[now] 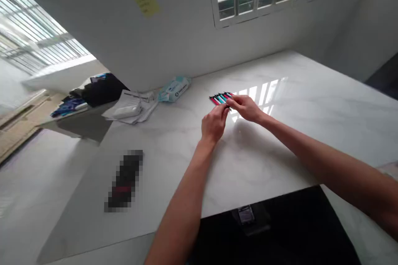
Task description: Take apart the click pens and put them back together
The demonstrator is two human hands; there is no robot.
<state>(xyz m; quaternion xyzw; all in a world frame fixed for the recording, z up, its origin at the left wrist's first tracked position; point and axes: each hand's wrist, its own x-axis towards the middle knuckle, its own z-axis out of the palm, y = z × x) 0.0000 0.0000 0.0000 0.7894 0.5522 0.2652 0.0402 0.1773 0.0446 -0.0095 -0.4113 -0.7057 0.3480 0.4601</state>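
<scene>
A row of slim pens (220, 98) in red, white and teal, with black ends, lies side by side on the white marbled table. At the near end of the row, my left hand (214, 123) is closed, its thumb and fingers pressed together around a dark pen tip. My right hand (245, 107) pinches at the right side of the row, thumb and forefinger on a pen there. Both hands almost meet, and the fingers hide part of the pens between them.
Against the wall lies a blue-white wipes packet (174, 89), beside white papers or plastic bags (132, 107). A blurred-out dark object (124, 180) rests at the left of the table (280, 165). Dark clothes (96, 89) are heaped beyond the left edge. A yellow note (145, 1) hangs on the wall.
</scene>
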